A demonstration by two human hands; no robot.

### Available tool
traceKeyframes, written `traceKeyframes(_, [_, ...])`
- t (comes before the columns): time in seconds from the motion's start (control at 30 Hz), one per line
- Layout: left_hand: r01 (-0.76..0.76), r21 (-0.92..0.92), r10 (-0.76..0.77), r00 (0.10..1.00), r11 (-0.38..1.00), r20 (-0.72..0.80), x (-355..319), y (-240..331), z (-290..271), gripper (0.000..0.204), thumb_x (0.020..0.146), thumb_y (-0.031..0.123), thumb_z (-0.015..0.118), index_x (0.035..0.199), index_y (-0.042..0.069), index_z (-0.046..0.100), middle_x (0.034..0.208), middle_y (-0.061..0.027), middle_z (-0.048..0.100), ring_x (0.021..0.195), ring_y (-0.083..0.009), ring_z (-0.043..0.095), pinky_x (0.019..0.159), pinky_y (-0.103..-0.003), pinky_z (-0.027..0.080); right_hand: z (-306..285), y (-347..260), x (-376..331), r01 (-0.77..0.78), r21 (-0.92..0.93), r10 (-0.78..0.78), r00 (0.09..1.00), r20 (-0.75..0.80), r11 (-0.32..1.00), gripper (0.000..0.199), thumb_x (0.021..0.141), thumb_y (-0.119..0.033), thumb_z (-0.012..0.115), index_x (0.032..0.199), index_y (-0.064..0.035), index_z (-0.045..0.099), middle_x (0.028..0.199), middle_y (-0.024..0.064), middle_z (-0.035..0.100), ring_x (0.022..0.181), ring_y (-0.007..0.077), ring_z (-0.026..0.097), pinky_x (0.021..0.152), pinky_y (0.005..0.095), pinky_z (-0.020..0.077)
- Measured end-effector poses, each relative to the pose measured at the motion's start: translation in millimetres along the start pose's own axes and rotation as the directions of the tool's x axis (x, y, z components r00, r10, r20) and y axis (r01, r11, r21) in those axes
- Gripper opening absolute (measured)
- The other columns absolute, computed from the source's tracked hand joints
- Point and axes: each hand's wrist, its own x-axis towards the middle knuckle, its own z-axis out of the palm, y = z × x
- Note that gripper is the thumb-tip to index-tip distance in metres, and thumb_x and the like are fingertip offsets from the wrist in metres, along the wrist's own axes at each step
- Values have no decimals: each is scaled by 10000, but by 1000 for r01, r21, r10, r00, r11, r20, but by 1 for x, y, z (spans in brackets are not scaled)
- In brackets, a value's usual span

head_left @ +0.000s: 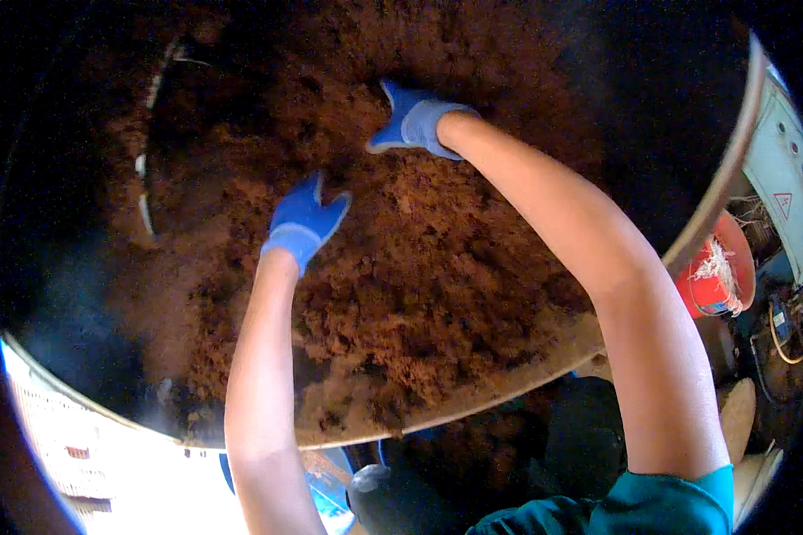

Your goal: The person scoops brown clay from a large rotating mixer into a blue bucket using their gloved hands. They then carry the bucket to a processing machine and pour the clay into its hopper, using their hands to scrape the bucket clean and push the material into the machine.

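Showing one sign only — a small triangular warning label (783, 204), red-edged on white, sitting on the pale panel (776, 169) at the far right edge, beyond the big drum's rim (727, 169). Spotting no packages or screens anywhere — lettering too small to tell.

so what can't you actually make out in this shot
Head view only:
- Fingertips of the left hand and right hand: buried in the brown fibre.
- Far inside of the drum: lost in shadow.
- Red bucket: partly hidden by the drum's rim.
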Motion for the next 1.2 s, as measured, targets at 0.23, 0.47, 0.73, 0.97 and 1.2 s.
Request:
traceKeyframes(0.23, [-48,-70,63,970,996,235,83,-7,55,659,788,596,403,1296,177,422,1373,-87,361,1286,-270,278,1063,-445,99,-3,22,24,29,257,-48,996,69,966,1101,573,-566,714,1373,-8,204,1392,202,274,1282,301,292,1053,350,256])
traceKeyframes(0.47, [18,-72,-7,987,997,163,55,-19,55,632,817,578,367,1299,173,424,1388,-73,339,1298,-262,262,1087,-394,58,-15,-6,-13,-55,268,7,984,177,962,1030,618,-605,640,1369,-27,238,1394,177,289,1282,297,297,1050,348,255])
traceKeyframes(0.73, [301,-936,-189,945,182,267,-105,-36,97,560,871,386,455,1274,2,400,1319,-110,404,1210,-227,369,1030,-342,243,14,-29,-131,-59,713,-269,902,338,699,552,806,-376,603,1233,-52,471,1192,93,523,1067,169,479,954,314,344])
traceKeyframes(0.97, [-135,-555,114,991,821,-73,-221,22,51,529,748,264,662,1163,-3,474,1232,-189,457,1143,-329,426,986,-410,312,12,-49,-258,42,630,-279,918,282,776,629,709,-317,715,1227,-72,454,1213,125,519,1140,206,473,950,319,379])
traceKeyframes(1.2, [-639,-101,641,767,762,-19,-330,93,29,404,644,375,599,984,157,606,1004,-71,552,1004,-270,479,907,-572,244,63,-55,-410,364,356,-507,671,541,861,737,671,-485,624,1261,-99,410,1218,220,460,1069,381,480,909,437,393])
